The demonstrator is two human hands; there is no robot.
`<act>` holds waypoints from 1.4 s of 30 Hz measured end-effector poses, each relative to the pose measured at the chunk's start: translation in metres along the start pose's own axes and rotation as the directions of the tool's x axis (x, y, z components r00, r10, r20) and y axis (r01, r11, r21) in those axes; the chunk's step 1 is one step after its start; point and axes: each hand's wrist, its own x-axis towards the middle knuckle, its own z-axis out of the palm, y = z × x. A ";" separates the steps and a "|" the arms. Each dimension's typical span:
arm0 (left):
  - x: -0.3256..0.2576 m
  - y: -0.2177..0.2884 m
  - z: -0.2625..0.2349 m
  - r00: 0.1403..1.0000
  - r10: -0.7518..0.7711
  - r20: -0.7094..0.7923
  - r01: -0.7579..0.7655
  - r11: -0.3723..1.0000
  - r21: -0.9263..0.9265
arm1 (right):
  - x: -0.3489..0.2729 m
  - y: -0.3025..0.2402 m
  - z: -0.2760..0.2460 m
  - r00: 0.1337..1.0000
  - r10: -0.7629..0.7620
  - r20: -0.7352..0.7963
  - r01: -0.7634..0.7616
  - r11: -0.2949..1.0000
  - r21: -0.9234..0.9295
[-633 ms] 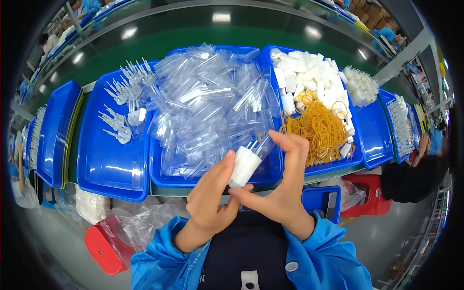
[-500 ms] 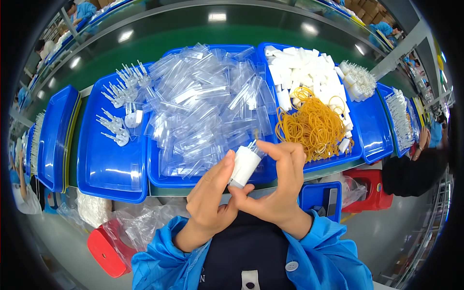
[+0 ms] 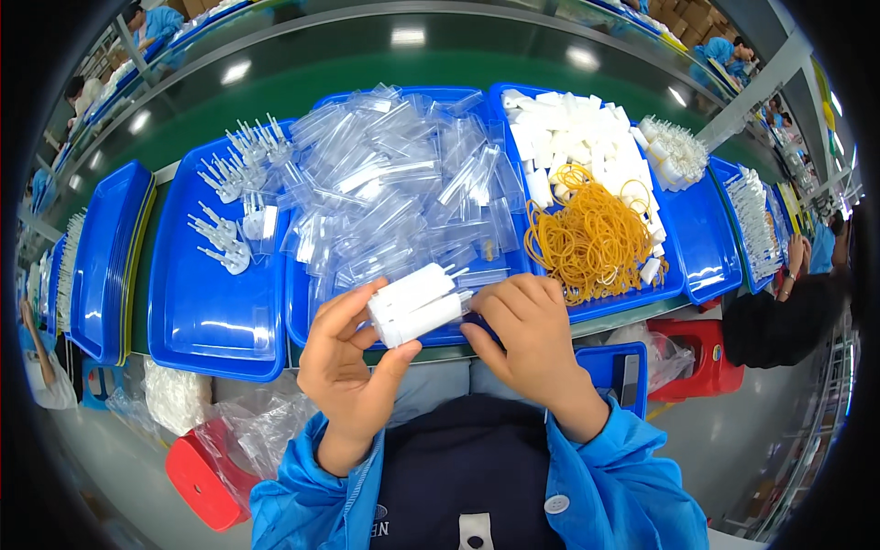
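In the head view, we are holding a white pronged bundle (image 3: 417,302) at the centre of the frame, our left hand (image 3: 350,380) clamping around it. Our right hand (image 3: 530,341) is bending its fingers just beside the prongs; we cannot tell if they are pinching anything. Above, clear plastic sleeves (image 3: 385,174) are filling a blue tray (image 3: 300,307); right of centre, yellow rubber bands (image 3: 591,238) are lying.

A factory workroom — blue parts trays (image 3: 215,321), workers in blue (image 3: 162,20), stacked cartons (image 3: 689,22).
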 end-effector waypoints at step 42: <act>0.003 0.006 0.037 0.948 -0.104 0.302 0.085 0.993 0.077 | -0.017 0.027 -0.046 0.863 0.505 -0.012 -0.230 0.413 0.881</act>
